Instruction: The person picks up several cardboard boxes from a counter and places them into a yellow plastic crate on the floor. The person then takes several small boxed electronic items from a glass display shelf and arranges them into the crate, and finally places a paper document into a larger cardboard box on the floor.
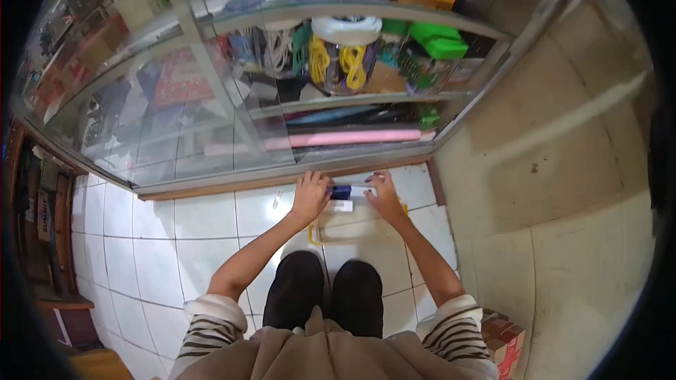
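Observation:
My left hand is closed at the left end of a small dark blue and white box-like piece. Its fingers curl against the blue part. My right hand pinches the white part on the right, thumb and fingers bent round it. Whether blue and white are one piece or two, I cannot tell. Just below them lies a small white block. Under both hands a clear shallow plastic container with yellow corner clips stands on the tiled floor, in front of my knees.
A glass display cabinet rises right beyond my hands. Its shelves hold a white-lidded jar of yellow cables, green packs and a pink roll. A beige wall closes off the right. Wooden shelving stands left; a red-brown carton sits lower right.

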A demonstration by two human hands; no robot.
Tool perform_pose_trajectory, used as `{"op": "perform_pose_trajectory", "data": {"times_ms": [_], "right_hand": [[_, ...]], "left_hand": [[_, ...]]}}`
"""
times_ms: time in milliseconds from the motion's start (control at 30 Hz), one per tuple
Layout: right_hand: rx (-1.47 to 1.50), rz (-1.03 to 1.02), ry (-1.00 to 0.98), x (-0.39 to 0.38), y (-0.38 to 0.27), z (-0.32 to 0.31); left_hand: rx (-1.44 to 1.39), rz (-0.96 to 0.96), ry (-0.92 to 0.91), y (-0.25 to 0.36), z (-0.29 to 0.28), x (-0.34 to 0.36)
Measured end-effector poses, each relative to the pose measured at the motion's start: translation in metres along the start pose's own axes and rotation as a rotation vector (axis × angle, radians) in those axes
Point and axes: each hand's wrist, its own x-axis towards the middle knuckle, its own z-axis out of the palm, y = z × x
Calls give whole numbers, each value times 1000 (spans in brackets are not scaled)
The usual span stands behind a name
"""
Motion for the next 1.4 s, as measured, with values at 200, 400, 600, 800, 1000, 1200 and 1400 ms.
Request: {"op": "perform_pose_trajectory", "data": {"times_ms": [200,400,600,800,1000,1200,1400], "right_hand": [[25,-256,370,77,-134,-140],[-23,-483,675,156,-203,-215],[-77,-156,823,236,-173,-254],[312,-11,625,267,-150,-271],[419,-247,718,238,-159,-262],[448,-261,748,110,-175,-233],[350,-42,394,-6,-134,-157]], "left_hand": [[-412,278,430,66,-161,82],[-632,405,678,95,-250,176],[-530,314,695,100,-242,261],[-498,264,642,104,-224,293],[-369,336,781,109,-229,267],[-729,292,665,144,-216,163],[-697,175,327,108,-122,64]]}}
